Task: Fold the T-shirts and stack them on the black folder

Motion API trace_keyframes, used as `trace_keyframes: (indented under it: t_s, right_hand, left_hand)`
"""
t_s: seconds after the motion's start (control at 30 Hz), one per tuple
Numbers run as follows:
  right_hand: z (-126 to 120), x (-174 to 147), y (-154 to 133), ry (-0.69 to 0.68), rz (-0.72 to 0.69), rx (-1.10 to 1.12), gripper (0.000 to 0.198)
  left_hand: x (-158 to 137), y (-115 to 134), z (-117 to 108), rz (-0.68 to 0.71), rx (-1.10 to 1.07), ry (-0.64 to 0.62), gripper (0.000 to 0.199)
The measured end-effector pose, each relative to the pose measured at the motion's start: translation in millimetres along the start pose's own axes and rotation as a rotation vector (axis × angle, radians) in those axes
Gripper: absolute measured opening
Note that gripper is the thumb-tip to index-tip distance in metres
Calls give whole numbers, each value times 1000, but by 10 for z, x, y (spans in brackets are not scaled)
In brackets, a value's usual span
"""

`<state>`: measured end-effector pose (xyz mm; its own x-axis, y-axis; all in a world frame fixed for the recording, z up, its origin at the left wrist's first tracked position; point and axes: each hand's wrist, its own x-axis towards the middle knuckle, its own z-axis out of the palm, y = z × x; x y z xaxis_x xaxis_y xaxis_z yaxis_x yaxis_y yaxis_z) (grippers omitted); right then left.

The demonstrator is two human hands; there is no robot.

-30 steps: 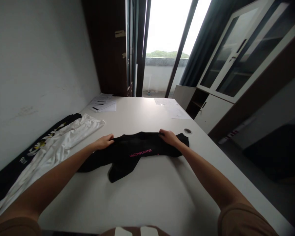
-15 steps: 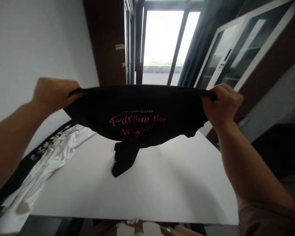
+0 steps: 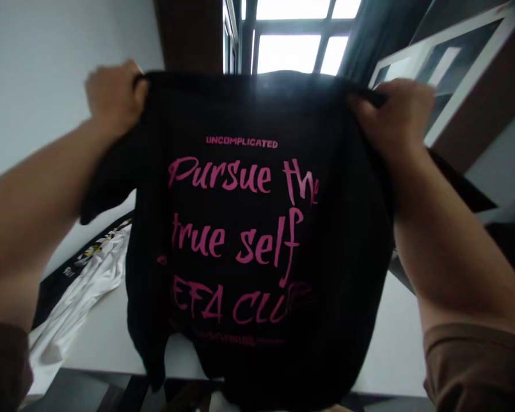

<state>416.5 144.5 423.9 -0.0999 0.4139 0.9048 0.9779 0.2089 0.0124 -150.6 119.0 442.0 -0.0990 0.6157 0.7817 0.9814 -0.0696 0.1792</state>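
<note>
A black T-shirt [image 3: 249, 229] with pink lettering hangs spread out in front of me, its printed side facing me. My left hand [image 3: 115, 94] is closed on the cloth near the left shoulder. At the other shoulder, my right hand [image 3: 397, 117] grips the fabric, thumb towards me. The top edge stretches between both fists, with a sleeve dangling below the left one. Lower down, the shirt falls in loose folds past the table's near edge and hides much of the tabletop. Both hands are slightly blurred.
The white table [image 3: 98, 337] stands beneath the shirt. White clothing [image 3: 83, 286] and a dark printed garment [image 3: 62, 274] lie along its left side, by the wall. Behind are a window [image 3: 287, 54], a dark curtain [image 3: 377, 34] and a glass-fronted cabinet [image 3: 446, 63] at right.
Both hands have risen with the shirt still gripped. The black cloth, bunched and billowing before, now hangs down at full length, showing more pink lettering. The view has tilted upward.
</note>
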Motion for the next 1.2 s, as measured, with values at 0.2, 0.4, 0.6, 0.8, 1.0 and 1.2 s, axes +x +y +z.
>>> trace_keyframes:
  t_s: [0.2, 0.4, 0.6, 0.8, 1.0, 1.2]
  right_hand:
    - [1725, -607, 10, -299, -84, 116, 58]
    - [2794, -1999, -66, -848, -9, 113, 39]
    - [2948, -2987, -304, -1116, 138, 115, 49]
    - [3126, -3381, -421, -1230, 70, 112, 76]
    - [3569, -3294, -305, -1248, 73, 137, 73]
    - [3939, -3110, -154, -1289, 66, 166, 74]
  left_hand:
    - [-883, 53, 1471, 106, 180, -368, 30]
    - [-2021, -110, 2523, -68, 151, -735, 41]
    - [-2792, -80, 3124, -176, 131, -982, 64]
    - [-3111, 100, 3542, -187, 132, -1056, 91]
    - [-2980, 23, 3853, -156, 130, -1081, 85]
    - [-2790, -71, 4010, -139, 134, -1089, 82]
